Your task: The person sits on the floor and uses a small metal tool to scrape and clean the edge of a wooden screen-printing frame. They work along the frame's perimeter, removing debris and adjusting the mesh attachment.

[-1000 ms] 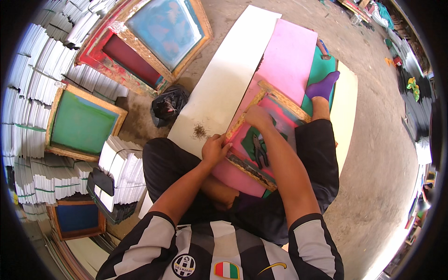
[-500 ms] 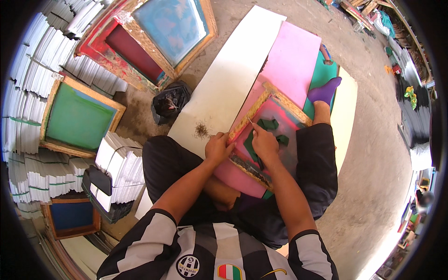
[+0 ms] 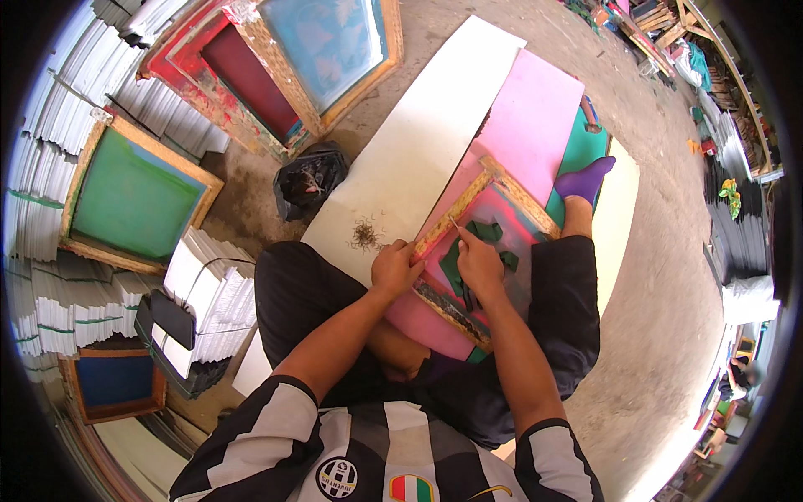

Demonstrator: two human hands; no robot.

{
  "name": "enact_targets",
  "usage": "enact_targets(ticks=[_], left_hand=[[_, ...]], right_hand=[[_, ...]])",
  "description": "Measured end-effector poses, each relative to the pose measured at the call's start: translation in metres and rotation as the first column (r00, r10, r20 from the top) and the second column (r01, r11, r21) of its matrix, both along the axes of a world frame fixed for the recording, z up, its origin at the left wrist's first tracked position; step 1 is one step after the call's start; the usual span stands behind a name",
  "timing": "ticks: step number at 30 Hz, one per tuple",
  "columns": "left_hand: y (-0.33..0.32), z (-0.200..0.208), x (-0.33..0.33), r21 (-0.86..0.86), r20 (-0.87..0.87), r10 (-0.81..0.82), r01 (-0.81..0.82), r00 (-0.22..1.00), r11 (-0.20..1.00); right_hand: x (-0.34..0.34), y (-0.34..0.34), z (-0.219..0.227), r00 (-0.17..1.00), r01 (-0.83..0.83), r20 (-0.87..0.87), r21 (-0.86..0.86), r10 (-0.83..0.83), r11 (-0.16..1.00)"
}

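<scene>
The frame [image 3: 466,198] lies tilted between my bent legs, over the pink sheet [image 3: 533,109]. The fingers of my left hand [image 3: 396,269] are closed around its left corner, thumb on the near side. The fingers of my right hand [image 3: 481,266] are pinched on a thin tool [image 3: 454,222], its pale tip at the left rail; most of the tool is hidden in my grip, so its kind cannot be told. Dark green strips [image 3: 485,230] lie on the mesh, partly under my right hand.

To the left, a loose heap of small dark bits [image 3: 365,234] sits on the white sheet [image 3: 435,134], near my left hand. A black bag [image 3: 309,182] stands on the floor just beside that sheet. Further left, a green screen [image 3: 138,197] leans against paper stacks [image 3: 46,201].
</scene>
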State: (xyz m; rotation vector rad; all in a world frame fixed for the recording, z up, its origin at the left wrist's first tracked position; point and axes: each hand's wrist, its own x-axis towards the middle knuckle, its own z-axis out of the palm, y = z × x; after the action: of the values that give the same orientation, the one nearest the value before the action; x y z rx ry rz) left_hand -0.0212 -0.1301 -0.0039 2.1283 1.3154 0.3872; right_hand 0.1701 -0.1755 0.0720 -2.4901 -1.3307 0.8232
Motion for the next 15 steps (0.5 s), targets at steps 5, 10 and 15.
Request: enact_targets(ticks=[5, 10, 15], left_hand=[[0.001, -0.001, 0.0, -0.008, -0.01, -0.006, 0.006, 1.0, 1.0], [0.004, 0.001, -0.001, -0.043, -0.019, -0.014, 0.013, 1.0, 0.999], [0.003, -0.004, 0.0, -0.012, -0.025, -0.032, 0.031, 0.999, 0.999]], right_hand=[[-0.003, 0.008, 0.009, 0.998, -0.046, 0.038, -0.016, 0.047, 0.999], [-0.011, 0.018, 0.018, 0.991, -0.099, 0.078, -0.079, 0.105, 0.992], [-0.017, 0.015, 0.018, 0.98, -0.14, 0.118, -0.145, 0.158, 0.979]])
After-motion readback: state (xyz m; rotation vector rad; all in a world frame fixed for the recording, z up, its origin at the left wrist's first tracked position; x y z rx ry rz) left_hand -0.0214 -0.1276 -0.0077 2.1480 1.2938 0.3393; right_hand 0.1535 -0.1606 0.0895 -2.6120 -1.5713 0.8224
